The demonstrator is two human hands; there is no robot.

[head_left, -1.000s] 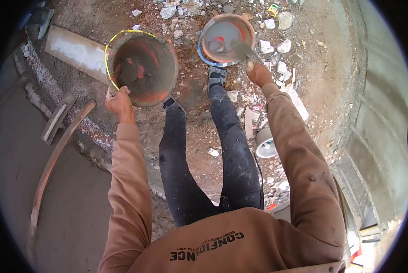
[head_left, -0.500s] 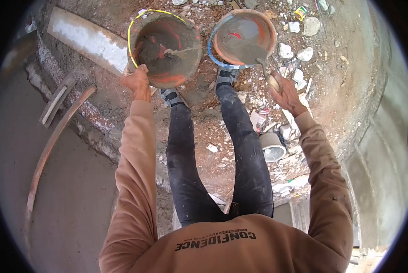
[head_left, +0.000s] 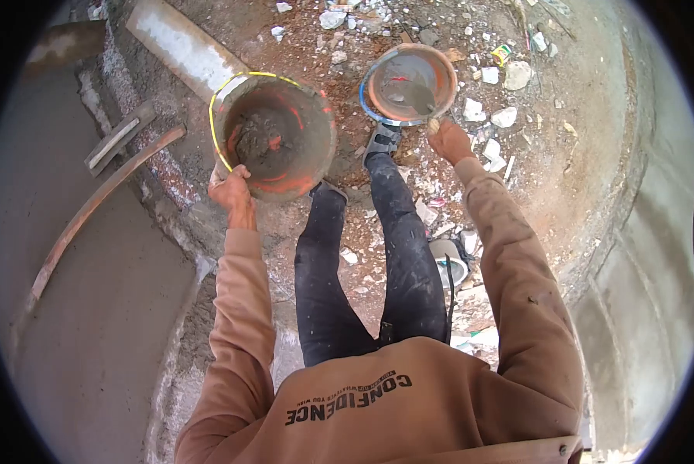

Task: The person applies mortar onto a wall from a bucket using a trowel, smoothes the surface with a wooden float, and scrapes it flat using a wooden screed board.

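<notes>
My left hand [head_left: 232, 189] is closed on the near left rim of a mortar-smeared orange bucket [head_left: 321, 147], where its yellow handle [head_left: 212, 116] meets the edge. Wet grey mortar [head_left: 258, 143] lies low inside. My right hand [head_left: 449, 143] grips a trowel [head_left: 434, 124] by its wooden handle. Its blade reaches over the near edge into a second orange bucket [head_left: 451, 81] with a blue-and-white handle [head_left: 366, 104]. Grey, wet-looking contents show in that bucket, and the blade's tip is hard to make out against them.
Rubble and white stones [head_left: 504, 117] litter the dirt on the right. A long board [head_left: 181, 46] lies at the upper left, near a wooden float [head_left: 120, 139] and a curved strip [head_left: 107, 197] on smooth grey cement. A pale round container [head_left: 449, 259] lies by my right leg.
The left bucket has come nearer to me with my left hand on it. My right hand has moved left, bringing the trowel blade into the right bucket.
</notes>
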